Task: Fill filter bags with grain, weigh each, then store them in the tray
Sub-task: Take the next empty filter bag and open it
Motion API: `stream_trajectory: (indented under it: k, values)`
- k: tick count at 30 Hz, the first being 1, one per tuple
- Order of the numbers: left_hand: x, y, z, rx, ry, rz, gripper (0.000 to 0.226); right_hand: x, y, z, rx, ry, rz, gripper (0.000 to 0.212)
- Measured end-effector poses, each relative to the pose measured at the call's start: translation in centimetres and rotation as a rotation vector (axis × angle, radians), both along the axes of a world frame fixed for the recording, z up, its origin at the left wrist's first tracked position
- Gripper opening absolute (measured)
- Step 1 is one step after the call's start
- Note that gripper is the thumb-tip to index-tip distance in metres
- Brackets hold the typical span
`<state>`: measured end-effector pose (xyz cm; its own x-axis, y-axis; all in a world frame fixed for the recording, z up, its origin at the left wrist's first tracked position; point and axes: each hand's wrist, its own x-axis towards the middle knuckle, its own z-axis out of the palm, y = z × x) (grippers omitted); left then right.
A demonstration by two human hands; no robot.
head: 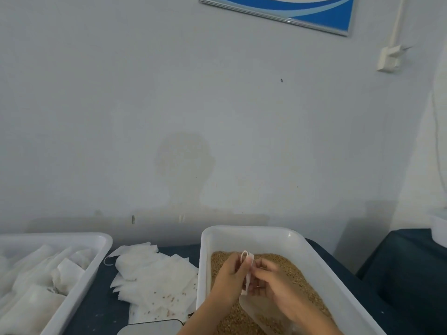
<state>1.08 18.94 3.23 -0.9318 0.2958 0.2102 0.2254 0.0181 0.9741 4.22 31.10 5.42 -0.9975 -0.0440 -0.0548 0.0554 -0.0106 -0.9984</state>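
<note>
- Far left, we see the storage tray (96, 252), white plastic, packed with filled white bags (65, 272) lying at all angles.
- Just right of it, on the dark surface (96, 308), a loose pile of empty filter bags (154, 276) fans out flat; a few brown specks dot the sheets nearest us.
- At the bottom edge, below that pile, the corner of a grey flat device (154, 327) peeks in; we cannot tell what it is.
- Now the action: the grain bin (254, 232), a deep white tub, holds a bed of brown grain (314, 301).
- Over the grain, the left hand (229, 278) reaches in from below, its fingers (244, 263) curled and pinching the top of a single filter bag (249, 281), which hangs edge-on between both hands, string loop sticking up.
- The right hand (275, 286) meets it from the other side, fingers bent in and pinching the same bag at its upper edge.
- Below the hands, a pale translucent scoop (256, 308) lies on the grain.
- Far right, a white container (439, 228) sits on a dark cloth, cut off by the frame.
- Up on the wall, a blue framed sign (314, 13) and a white socket (389, 59).
</note>
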Motion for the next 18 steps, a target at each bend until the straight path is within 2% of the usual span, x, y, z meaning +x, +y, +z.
stream_trajectory:
  k: [5,8,13,15,18]
  values:
    - [0.07,0.03,0.11,0.063,0.03,-0.023,0.025,-0.19,0.19,0.09,-0.163,-0.022,0.018,0.012]
    - [0.04,-0.03,0.05,0.06,0.041,-0.021,0.026,-0.31,0.27,0.01,-0.169,-0.025,0.029,0.013]
    - [-0.07,0.0,-0.07,-0.063,0.083,0.025,0.023,-0.49,0.36,-0.2,-0.174,-0.027,0.026,0.019]
    - [-0.03,-0.01,-0.21,-0.146,0.123,0.069,0.019,-0.47,0.32,-0.28,-0.066,-0.013,0.009,0.027]
    - [0.1,-0.08,-0.5,-0.233,0.164,0.132,0.023,-0.33,0.11,-0.57,0.202,0.006,-0.066,0.02]
